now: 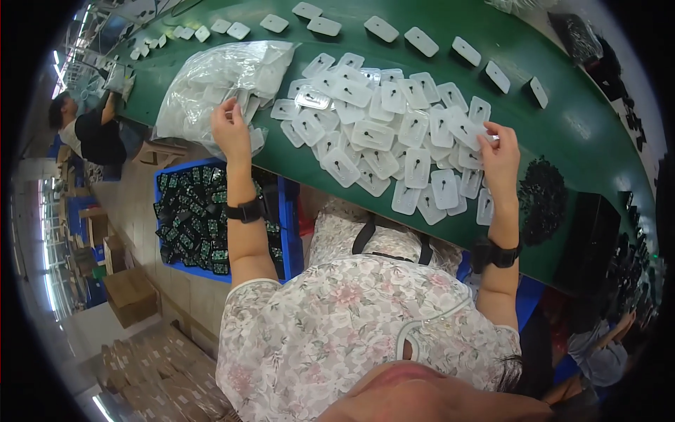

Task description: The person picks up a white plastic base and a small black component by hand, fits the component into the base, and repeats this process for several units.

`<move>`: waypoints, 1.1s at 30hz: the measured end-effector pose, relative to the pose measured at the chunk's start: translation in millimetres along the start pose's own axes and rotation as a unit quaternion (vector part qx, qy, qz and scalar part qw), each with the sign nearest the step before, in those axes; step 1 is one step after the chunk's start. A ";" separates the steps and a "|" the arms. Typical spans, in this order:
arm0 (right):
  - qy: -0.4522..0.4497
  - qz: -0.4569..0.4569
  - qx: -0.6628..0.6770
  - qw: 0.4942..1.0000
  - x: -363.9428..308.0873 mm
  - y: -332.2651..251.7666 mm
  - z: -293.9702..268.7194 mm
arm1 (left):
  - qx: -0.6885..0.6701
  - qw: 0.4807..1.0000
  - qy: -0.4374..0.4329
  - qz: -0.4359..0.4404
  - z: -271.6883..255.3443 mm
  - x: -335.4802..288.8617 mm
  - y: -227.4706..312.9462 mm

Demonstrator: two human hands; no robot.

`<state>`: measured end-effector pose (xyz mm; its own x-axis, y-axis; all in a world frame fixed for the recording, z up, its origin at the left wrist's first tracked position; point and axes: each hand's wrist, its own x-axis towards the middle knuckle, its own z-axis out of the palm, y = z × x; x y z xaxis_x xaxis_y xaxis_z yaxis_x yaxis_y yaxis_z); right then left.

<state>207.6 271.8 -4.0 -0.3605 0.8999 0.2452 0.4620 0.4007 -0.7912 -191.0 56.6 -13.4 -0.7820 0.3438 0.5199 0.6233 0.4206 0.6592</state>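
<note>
My left hand (230, 128) is at the mouth of a clear plastic bag (211, 74) filled with translucent white pieces, its fingers curled together. What they pinch, if anything, is hard to make out against the bag. My right hand (500, 151) is closed at the right edge of a spread pile, thumb and fingers on the rim of a shallow white plastic tray (464, 131). Many similar rounded rectangular trays (373, 135) overlap on the green table, most with a small black piece with a round head lying in them.
Right of the pile lie a heap of small black parts (541, 200) and a black box (588, 235). White rectangular pieces (422, 41) line the table's far side. A blue crate (290, 225) of green-and-black circuit parts stands below left. Another person (98, 130) sits at far left.
</note>
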 end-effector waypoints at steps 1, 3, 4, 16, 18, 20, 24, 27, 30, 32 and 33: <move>0.016 -0.016 -0.009 1.000 -0.1 -2.1 -2.0 | 0.078 0.997 -0.012 0.025 -1.5 6.8 -1.2; 0.025 -0.021 -0.006 0.999 -1.5 -7.7 -8.8 | 0.143 0.987 -0.040 0.067 -1.8 12.7 -14.3; 0.049 -0.019 -0.008 0.999 -3.6 -7.8 -13.9 | 0.218 0.963 -0.058 0.147 -1.5 12.9 -13.6; 0.208 0.131 -0.342 0.907 -45.7 93.8 -119.2 | 0.358 0.908 -0.048 0.211 7.7 8.9 -16.7; 0.158 0.165 -0.384 0.895 -55.9 117.1 -127.1 | 0.320 0.919 -0.018 0.229 4.4 8.5 -13.1; 0.157 0.167 -0.363 0.903 -59.6 118.4 -129.2 | 0.268 0.931 0.025 0.245 -0.1 9.3 3.1; 0.154 0.139 -0.348 0.914 -54.3 113.9 -123.4 | 0.092 0.988 0.037 0.122 -13.1 -0.8 28.1; 0.176 0.141 -0.354 0.907 -49.6 102.7 -116.4 | 0.131 0.973 0.057 0.183 -19.4 -11.0 58.0; 0.210 0.143 -0.336 0.907 -48.1 94.7 -116.0 | -0.272 0.958 0.000 0.087 -15.2 -19.5 89.8; 0.229 0.148 -0.329 0.904 -47.0 92.4 -118.4 | -0.298 0.951 -0.074 0.049 -13.0 -33.6 102.9; 0.244 0.148 -0.284 0.915 -46.8 94.2 -119.2 | -0.315 0.938 -0.142 0.011 -12.4 -41.8 109.3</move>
<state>364.6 287.9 -23.3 0.1894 0.8975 0.3983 0.8776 0.0272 -0.4786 -90.3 77.8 43.7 -0.6797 0.5937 0.4308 0.4407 -0.1390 0.8868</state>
